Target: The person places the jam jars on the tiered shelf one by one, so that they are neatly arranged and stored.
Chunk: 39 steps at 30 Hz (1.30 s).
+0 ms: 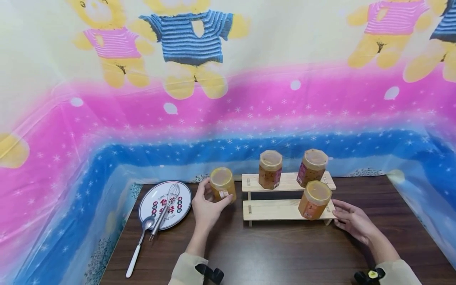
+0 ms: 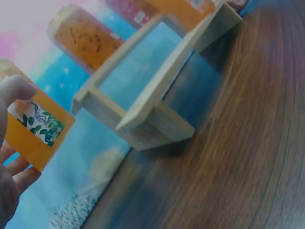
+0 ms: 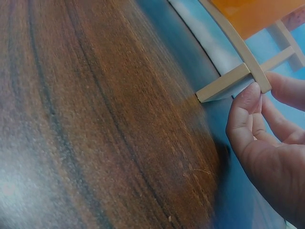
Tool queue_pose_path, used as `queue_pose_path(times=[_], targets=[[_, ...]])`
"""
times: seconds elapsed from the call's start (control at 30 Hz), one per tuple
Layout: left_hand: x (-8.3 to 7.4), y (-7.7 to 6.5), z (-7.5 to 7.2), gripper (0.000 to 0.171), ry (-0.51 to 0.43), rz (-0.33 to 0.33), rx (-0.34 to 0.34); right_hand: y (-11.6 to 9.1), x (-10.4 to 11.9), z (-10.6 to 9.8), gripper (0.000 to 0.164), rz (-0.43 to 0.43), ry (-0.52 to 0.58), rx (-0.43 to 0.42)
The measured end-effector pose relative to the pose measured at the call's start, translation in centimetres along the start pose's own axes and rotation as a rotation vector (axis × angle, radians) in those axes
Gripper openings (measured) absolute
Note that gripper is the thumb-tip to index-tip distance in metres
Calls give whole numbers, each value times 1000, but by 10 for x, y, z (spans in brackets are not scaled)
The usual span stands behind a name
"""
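Note:
My left hand (image 1: 208,209) grips a lidded jar (image 1: 222,185) of amber contents, left of a two-step wooden rack (image 1: 272,209). In the left wrist view that jar (image 2: 52,112) carries a leaf-patterned label, and fingers wrap its side. My right hand (image 1: 356,221) pinches the right end of the rack's lower shelf (image 3: 259,78) between thumb and fingers. An orange jar (image 1: 314,201) stands on that lower shelf, near its right end. Two jars with dark specks, one (image 1: 270,170) left and one (image 1: 312,168) right, stand on the upper shelf.
To the left lies a white plate (image 1: 147,202) with printed characters. A whisk (image 1: 164,213) rests across it, and a white-handled spoon (image 1: 135,253) leans on its edge. Behind the dark wooden table (image 1: 278,257) hangs a patterned cloth (image 1: 228,118).

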State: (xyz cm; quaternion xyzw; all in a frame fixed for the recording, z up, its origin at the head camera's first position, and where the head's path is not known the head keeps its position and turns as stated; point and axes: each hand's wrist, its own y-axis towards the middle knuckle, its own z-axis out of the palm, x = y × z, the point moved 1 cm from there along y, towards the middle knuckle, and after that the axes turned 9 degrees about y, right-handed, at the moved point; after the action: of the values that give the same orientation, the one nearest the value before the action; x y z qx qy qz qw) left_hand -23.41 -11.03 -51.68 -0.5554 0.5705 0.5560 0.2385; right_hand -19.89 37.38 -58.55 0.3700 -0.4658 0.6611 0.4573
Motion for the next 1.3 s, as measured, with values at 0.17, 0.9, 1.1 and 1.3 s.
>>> queue_pose_path(times=[0.17,0.9,1.1,1.3], targets=[[-15,-6,2,76,-16,60,24,0,0,0,59,1,1,2],[-41,-36,49,75,-24,134,177,1,0,0,52,-7,13,17],[-41,-44,62,75,-43,108,220,0,0,0,53,2,26,9],[-41,-49,73,76,-46,85,248,0,1,0,56,-5,20,13]])
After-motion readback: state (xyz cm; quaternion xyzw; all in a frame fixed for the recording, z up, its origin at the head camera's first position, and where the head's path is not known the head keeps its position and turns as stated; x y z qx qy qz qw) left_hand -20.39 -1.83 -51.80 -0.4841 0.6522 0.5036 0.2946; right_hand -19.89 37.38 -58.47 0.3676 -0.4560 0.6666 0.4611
